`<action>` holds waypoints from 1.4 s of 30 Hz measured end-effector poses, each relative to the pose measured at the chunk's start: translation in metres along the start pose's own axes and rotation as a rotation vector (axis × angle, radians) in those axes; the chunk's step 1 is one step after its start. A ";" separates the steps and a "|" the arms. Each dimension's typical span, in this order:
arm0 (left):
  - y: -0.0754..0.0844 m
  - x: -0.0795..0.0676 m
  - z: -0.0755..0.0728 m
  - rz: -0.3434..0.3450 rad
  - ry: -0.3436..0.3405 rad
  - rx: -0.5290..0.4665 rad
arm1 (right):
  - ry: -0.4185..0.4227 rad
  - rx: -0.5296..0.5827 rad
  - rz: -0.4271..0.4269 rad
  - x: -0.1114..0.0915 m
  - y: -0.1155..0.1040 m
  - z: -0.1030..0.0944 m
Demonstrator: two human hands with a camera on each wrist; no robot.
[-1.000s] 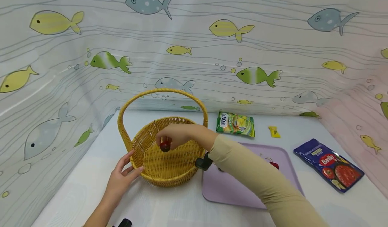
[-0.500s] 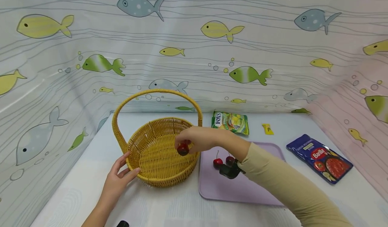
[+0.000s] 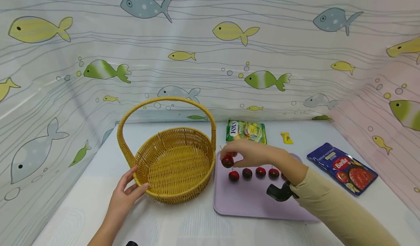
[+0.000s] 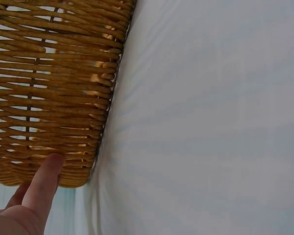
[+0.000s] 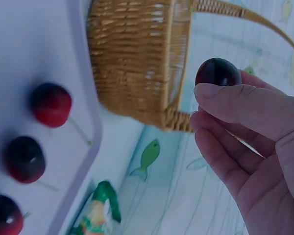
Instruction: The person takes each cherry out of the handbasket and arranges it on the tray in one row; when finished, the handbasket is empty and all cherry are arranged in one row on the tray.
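My right hand (image 3: 249, 154) pinches a dark red cherry (image 3: 227, 161) between thumb and fingers above the tray's left part. In the right wrist view, the thumb covers the underside of that cherry (image 5: 217, 72). Several cherries (image 3: 260, 172) lie in a row on the lilac tray (image 3: 242, 206), some partly hidden by my right wrist. Left of the tray stands a round yellow wicker basket (image 3: 180, 195) with a tall handle. My left hand (image 3: 124, 193) touches its left front side with fingers fairly straight; in the left wrist view a fingertip rests on the woven wall (image 4: 63, 98).
Behind the tray lies a green Fox's candy bag (image 3: 246, 131), with a small yellow wrapped candy (image 3: 286, 138) to its right. A blue Barilla pouch (image 3: 342, 168) is at the far right. A fish-patterned curtain (image 3: 203, 70) stands behind the table.
My right hand has moved right with the cherry, from over the basket to over the tray, uncovering cherries there. My left hand stays at the basket. The whole head view has shifted slightly.
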State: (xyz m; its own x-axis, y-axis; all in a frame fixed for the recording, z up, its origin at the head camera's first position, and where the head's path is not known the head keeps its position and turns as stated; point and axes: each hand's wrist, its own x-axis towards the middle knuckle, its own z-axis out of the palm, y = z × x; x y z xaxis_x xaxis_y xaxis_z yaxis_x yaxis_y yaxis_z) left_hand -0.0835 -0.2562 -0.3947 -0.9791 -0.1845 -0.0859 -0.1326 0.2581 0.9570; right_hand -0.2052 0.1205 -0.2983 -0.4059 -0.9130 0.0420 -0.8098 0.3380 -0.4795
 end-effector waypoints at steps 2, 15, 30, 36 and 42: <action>0.000 0.000 0.000 0.007 0.002 -0.002 | 0.013 0.005 0.049 -0.011 0.005 0.001; 0.000 0.001 0.000 0.020 0.010 -0.002 | 0.106 0.043 0.207 -0.075 0.039 0.006; -0.001 0.000 0.000 -0.002 0.011 0.000 | 0.165 0.063 0.350 -0.144 0.067 0.019; -0.002 -0.001 0.001 -0.005 0.012 0.006 | 0.204 0.054 0.391 -0.167 0.076 0.023; -0.001 0.001 0.001 -0.008 0.007 0.008 | 0.224 0.022 0.405 -0.186 0.087 0.028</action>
State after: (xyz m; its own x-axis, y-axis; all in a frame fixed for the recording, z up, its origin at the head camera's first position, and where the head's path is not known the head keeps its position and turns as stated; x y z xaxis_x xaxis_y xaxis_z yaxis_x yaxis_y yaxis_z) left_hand -0.0842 -0.2557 -0.3955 -0.9769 -0.1929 -0.0918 -0.1418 0.2642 0.9540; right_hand -0.1884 0.3130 -0.3721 -0.7714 -0.6355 0.0344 -0.5588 0.6504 -0.5146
